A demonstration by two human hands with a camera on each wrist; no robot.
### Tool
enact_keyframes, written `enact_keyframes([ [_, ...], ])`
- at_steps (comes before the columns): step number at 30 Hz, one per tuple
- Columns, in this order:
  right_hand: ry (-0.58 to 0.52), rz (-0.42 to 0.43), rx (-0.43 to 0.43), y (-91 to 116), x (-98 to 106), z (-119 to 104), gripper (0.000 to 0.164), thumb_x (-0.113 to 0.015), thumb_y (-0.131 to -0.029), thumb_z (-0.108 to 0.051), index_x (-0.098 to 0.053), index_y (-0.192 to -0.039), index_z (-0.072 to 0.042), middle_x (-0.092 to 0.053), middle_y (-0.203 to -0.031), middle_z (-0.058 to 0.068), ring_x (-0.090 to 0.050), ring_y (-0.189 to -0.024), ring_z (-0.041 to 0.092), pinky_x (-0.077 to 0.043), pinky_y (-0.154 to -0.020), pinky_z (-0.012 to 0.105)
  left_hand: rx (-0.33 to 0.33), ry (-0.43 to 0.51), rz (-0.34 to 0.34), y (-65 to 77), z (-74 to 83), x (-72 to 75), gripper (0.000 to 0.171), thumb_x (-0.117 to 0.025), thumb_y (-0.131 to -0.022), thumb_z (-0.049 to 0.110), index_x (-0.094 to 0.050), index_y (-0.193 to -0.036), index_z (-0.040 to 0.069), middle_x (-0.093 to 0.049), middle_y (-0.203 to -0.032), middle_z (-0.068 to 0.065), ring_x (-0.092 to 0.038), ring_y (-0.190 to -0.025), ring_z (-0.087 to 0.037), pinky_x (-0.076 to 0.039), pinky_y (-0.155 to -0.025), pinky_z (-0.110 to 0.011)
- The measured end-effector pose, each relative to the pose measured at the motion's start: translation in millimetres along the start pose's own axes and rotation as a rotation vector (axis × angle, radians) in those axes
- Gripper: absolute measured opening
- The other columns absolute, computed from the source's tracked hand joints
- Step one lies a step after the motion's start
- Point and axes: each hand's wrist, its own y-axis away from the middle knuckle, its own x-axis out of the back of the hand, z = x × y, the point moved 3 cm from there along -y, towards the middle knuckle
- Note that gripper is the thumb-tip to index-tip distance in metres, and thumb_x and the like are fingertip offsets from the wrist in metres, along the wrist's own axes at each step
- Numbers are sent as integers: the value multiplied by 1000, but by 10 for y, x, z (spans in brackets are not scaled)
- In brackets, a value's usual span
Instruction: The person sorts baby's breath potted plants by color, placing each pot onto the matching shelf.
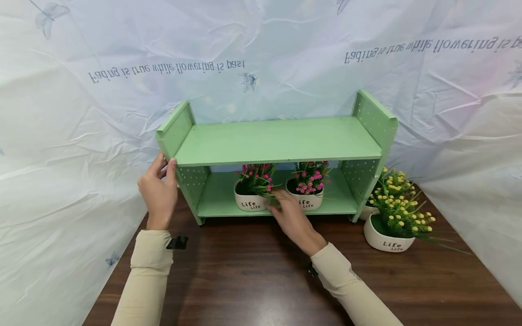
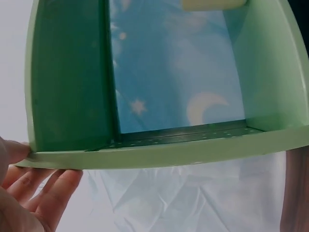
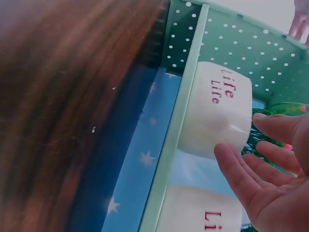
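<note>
A green two-tier shelf (image 1: 281,138) stands on the dark wooden table. My left hand (image 1: 159,192) grips the edge of its left side panel (image 2: 169,157), thumb on one face and fingers on the other. On the lower tier sit two white oval pots of pink artificial flowers, both lettered "Life": a left pot (image 1: 248,202) and a right pot (image 1: 313,201). My right hand (image 1: 291,217) reaches in between them, its fairly straight fingers (image 3: 236,169) at the right end of the left pot (image 3: 217,113). The right hand overlaps part of the right pot in the head view.
Two more white pots stand on the table right of the shelf: a front pot (image 1: 389,235) with yellow flowers and a back pot (image 1: 367,210) partly hidden behind it. Wrinkled printed cloth (image 1: 281,50) hangs behind and along both sides.
</note>
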Motion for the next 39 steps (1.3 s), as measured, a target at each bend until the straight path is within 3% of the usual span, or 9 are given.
enact_keyframes([
  [7, 35, -33, -24, 332, 164, 37, 42, -75, -100, -15, -65, -141, -8, -65, -130, 10, -69, -100, 20, -63, -81, 35, 79, -22, -92, -104, 92, 57, 37, -67, -104, 23, -71, -137, 7, -76, -123, -17, -77, -104, -34, -62, -88, -23],
  [11, 61, -10, -31, 493, 329, 85, 40, -77, -99, -15, -67, -138, -11, -67, -128, 7, -69, -96, 14, -63, -80, 35, 89, -12, -142, -171, 152, 54, 39, -66, -105, 27, -69, -137, 6, -74, -128, -17, -76, -109, -34, -63, -93, -32],
  [16, 101, 35, -31, 721, 609, 183, 38, -77, -99, -16, -68, -135, -14, -68, -125, 3, -70, -96, 15, -64, -79, 39, 86, -4, -183, -224, 196, 28, 44, -63, -106, 31, -63, -147, 14, -70, -136, -17, -74, -112, -36, -62, -95, -42],
  [20, 139, 80, -48, 974, 855, 303, 34, -78, -98, -16, -71, -130, -12, -70, -121, 2, -71, -95, 17, -63, -78, 44, 94, 14, -179, -251, 205, 35, 44, -61, -108, 28, -61, -150, 17, -69, -138, -17, -73, -114, -36, -62, -95, -36],
  [24, 187, 148, -56, 1248, 1113, 426, 29, -80, -96, -12, -74, -124, -11, -74, -113, 3, -71, -96, 19, -62, -78, 45, 93, 27, -156, -280, 201, 52, 38, -62, -107, 25, -68, -142, 12, -71, -133, -17, -74, -112, -28, -61, -94, -24],
  [29, 235, 246, -61, 1515, 1434, 579, 25, -81, -93, -6, -77, -117, -12, -75, -105, 0, -68, -88, 7, -63, -69, 34, 75, 46, -136, -302, 177, 93, 33, -64, -106, 21, -73, -136, 9, -74, -128, -17, -73, -103, -5, -59, -89, -15],
  [31, 263, 260, -100, 1625, 1547, 669, 25, -81, -93, -6, -77, -116, -13, -74, -104, 0, -67, -87, 5, -62, -67, 30, 52, 47, -135, -300, 169, 78, 32, -65, -106, 19, -73, -135, 7, -74, -126, -17, -72, -103, -2, -58, -89, -13],
  [35, 348, 245, -183, 1817, 1707, 869, 26, -82, -93, -9, -76, -118, -11, -74, -107, 5, -71, -91, 22, -59, -66, 39, 15, 39, -120, -292, 157, 45, 30, -66, -105, 17, -75, -130, 5, -75, -121, -18, -74, -104, -5, -58, -87, -12],
  [39, 387, 215, -239, 1950, 1806, 1069, 31, -81, -93, -10, -72, -123, -3, -71, -118, 20, -67, -104, 46, -55, -75, 62, 5, 57, -97, -281, 145, 32, 28, -67, -103, 15, -76, -128, 5, -76, -117, -19, -74, -99, 1, -58, -84, -12],
])
